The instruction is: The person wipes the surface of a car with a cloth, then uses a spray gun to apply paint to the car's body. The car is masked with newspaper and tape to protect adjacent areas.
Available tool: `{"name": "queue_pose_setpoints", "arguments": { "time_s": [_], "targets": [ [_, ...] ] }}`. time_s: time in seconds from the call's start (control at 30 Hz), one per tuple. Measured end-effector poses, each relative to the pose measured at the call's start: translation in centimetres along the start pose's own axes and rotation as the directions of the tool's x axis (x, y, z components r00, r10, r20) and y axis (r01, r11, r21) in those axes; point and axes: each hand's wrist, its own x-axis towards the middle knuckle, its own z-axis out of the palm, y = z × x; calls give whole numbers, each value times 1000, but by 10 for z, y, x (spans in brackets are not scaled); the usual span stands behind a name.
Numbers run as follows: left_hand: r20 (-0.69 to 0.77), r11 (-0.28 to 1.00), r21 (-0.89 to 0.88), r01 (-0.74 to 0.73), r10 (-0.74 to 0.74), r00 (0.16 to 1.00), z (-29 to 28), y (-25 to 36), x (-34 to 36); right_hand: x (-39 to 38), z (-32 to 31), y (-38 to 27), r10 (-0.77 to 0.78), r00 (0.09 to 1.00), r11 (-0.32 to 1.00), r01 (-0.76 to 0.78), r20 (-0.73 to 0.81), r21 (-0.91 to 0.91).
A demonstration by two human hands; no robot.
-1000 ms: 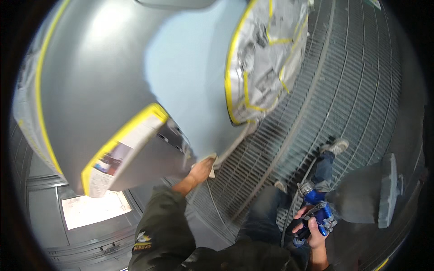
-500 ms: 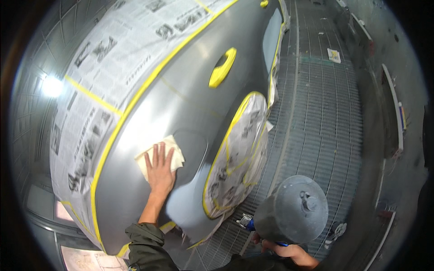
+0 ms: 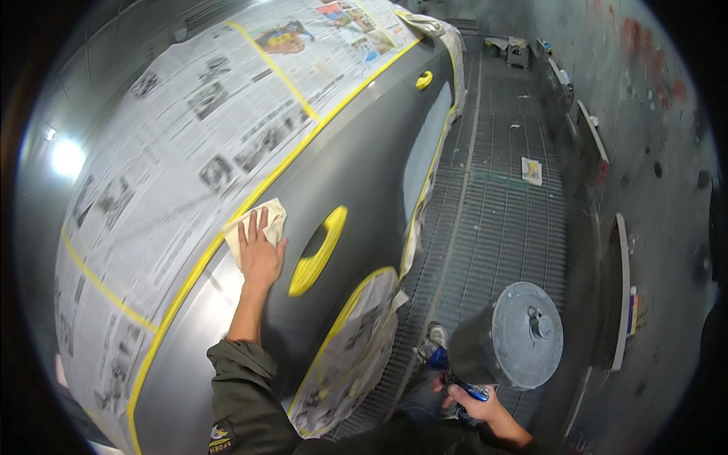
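Note:
My left hand (image 3: 260, 262) holds a cream cloth (image 3: 274, 218) flat against the grey car body (image 3: 364, 144), its fingers stretched over the cloth. The cloth lies at the panel's upper edge and overlaps the yellow masking tape (image 3: 199, 267). A door handle (image 3: 324, 254) wrapped in yellow tape is just right of this hand. Low on the right, my right hand (image 3: 472, 400) is closed around the grip of a blue spray gun (image 3: 434, 356). The gun's large grey lidded cup (image 3: 527, 334) tilts toward me and stands apart from the car.
Newspaper sheets (image 3: 174, 152) cover the car's upper part, and more masking covers the wheel (image 3: 349, 353). A ribbed grating floor (image 3: 516, 235) runs alongside, with a paper scrap (image 3: 531, 171) on it. Ledges (image 3: 622, 303) jut from the right wall; a bright lamp (image 3: 68, 158) shines at left.
My left hand and the cloth have moved forward along the car, from the rear panel to the upper edge near the door handle. My view has moved forward too; the spray gun stays in my right hand.

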Motion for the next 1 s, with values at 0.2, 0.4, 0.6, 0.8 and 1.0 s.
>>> {"name": "queue_pose_setpoints", "arguments": {
  "time_s": [0.2,0.4,0.6,0.8,1.0],
  "targets": [
    [-72,995,66,-77,81,994,67,67,166,140,-89,-69,-77,991,995,71,-112,-64],
    [18,980,70,-186,185,982,119,139,336,244,-167,-138,-135,967,989,120,-217,-82],
    [-2,967,81,-241,242,970,165,199,477,342,-268,-168,-110,977,994,111,-182,-6],
    [104,963,82,-256,247,963,202,273,594,433,-370,-221,-15,996,1000,16,-82,4],
    [180,892,131,-433,408,895,275,336,674,479,-446,-211,169,984,980,-162,-59,116]
  ]
}}
